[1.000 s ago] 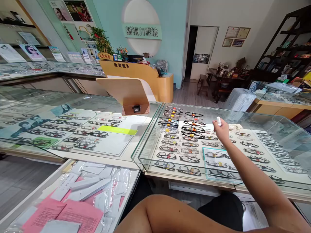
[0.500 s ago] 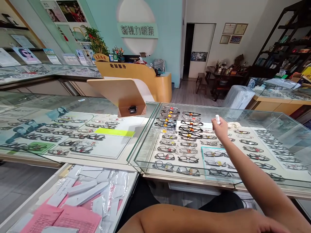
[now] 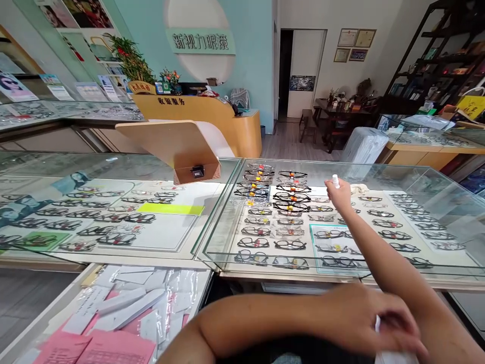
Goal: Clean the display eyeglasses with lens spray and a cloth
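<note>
My right hand (image 3: 340, 194) is closed around a small white bottle (image 3: 335, 180), whose white top sticks up above the fist over the right glass case. My left hand (image 3: 382, 318) is low in front of me, its forearm crossing from the left and its fingers curled. Something white (image 3: 396, 358) shows at its fingertips, cut off by the lower edge and too blurred to name. Beneath my right hand, rows of eyeglasses (image 3: 290, 245) lie inside the glass display case (image 3: 223, 263).
To the left, another glass case holds more eyeglasses (image 3: 109, 217). A tilted board-like stand (image 3: 162, 144) rests on it. Below, an open drawer (image 3: 34, 323) contains pink papers and plastic sleeves. Behind are a wooden counter (image 3: 246, 131) and a plastic-wrapped suitcase (image 3: 364, 146).
My left hand has come up into view from the lower right edge, with something white at its fingers. The right hand still holds the bottle. The view has shifted slightly to the right.
</note>
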Motion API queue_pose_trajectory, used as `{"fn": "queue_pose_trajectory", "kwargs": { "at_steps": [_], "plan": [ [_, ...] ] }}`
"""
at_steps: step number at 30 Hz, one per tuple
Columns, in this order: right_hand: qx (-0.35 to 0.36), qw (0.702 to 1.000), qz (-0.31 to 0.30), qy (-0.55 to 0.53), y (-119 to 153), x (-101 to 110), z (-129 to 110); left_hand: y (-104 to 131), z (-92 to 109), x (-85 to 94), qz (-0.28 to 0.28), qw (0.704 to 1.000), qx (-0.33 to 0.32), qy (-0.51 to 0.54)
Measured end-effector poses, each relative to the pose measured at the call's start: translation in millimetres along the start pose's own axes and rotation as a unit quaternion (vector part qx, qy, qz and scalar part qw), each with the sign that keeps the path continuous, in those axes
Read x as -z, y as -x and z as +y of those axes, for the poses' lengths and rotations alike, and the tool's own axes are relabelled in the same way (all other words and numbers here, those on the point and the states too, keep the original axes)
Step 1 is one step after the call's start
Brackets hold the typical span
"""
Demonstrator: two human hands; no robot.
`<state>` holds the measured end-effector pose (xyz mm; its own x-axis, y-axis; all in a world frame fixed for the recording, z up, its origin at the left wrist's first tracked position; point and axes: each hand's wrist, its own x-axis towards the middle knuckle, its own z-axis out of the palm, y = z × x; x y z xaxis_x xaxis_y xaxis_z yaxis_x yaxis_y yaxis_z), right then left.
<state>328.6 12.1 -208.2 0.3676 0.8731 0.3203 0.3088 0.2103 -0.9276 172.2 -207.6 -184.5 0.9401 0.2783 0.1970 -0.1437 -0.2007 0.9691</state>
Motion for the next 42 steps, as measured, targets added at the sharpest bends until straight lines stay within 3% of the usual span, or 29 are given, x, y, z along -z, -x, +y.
{"fn": "queue_pose_trajectory", "kwargs": {
  "at_steps": [3,6,8,11,17,24,28,32,36,39,42],
  "plan": [
    [-0.024,0.999,-0.023,-0.038,-2.5,0.8,-5.3,29.2,28.4,94.2,0.093,0.971,-0.011,-0.22],
    [-0.031,0.997,-0.04,-0.059,-0.9,-0.6,-11.8,44.2,26.8,175.5,0.203,0.877,0.053,-0.431],
    [-0.028,0.996,-0.047,-0.064,1.9,-2.3,-14.5,52.1,14.2,213.3,0.226,0.804,0.079,-0.545],
    [-0.021,0.997,-0.047,-0.061,5.0,-4.3,-14.2,63.5,-9.7,243.8,0.209,0.782,0.089,-0.58],
    [-0.018,0.998,-0.038,-0.045,2.2,-2.1,-9.2,71.3,-36.6,254.4,0.171,0.785,0.113,-0.584],
    [-0.026,0.998,-0.037,-0.032,-1.8,-3.5,-7.1,64.9,-38.9,253.7,0.165,0.808,0.117,-0.553],
    [-0.031,0.998,-0.035,-0.03,-3.7,-5.1,-2.8,63.4,-39.1,251.0,0.174,0.839,0.107,-0.505],
    [-0.035,0.998,-0.03,-0.034,-5.0,-0.5,-0.9,65.4,-36.4,248.2,0.213,0.885,0.075,-0.406],
    [-0.043,0.998,-0.011,-0.05,-5.0,6.6,-7.1,69.1,-34.2,256.2,0.289,0.924,0.035,-0.25],
    [-0.044,0.996,-0.016,-0.07,-1.1,0.5,-21.0,71.1,-34.8,269.7,0.346,0.931,0.009,-0.116],
    [-0.038,0.992,-0.073,-0.1,9.2,-24.3,-42.0,73.1,-34.7,281.0,0.393,0.919,-0.018,0.01]
  ]
}}
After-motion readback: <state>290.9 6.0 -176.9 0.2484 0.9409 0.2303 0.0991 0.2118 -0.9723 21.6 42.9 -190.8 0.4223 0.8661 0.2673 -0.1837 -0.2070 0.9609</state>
